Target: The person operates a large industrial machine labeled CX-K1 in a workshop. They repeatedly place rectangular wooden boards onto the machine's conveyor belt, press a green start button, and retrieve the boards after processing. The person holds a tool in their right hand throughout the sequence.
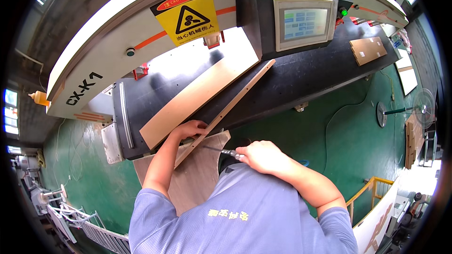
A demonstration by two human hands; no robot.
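From the middle of the view, a thin wooden strip (224, 113) with little holes slants from between 7 and 8 o'clock up to between 1 and 2. Its low end lies over a gray-brown board (195, 178) at 7 o'clock. The left hand (188, 129), at 8 o'clock, has bent fingers at the strip. Some tips are hidden, so I can't tell if they pinch it. The right hand (263, 156), between 4 and 5 o'clock, has its fingers wrapped around a thin metal tool (233, 154). The hand covers the tool's back end. Its tip is near the strip, but touching is hard to see. The blue shirt (235, 230) hides part of the gray-brown board. A wide tan board (197, 99) rests on the black bench (306, 77) at 10 o'clock.
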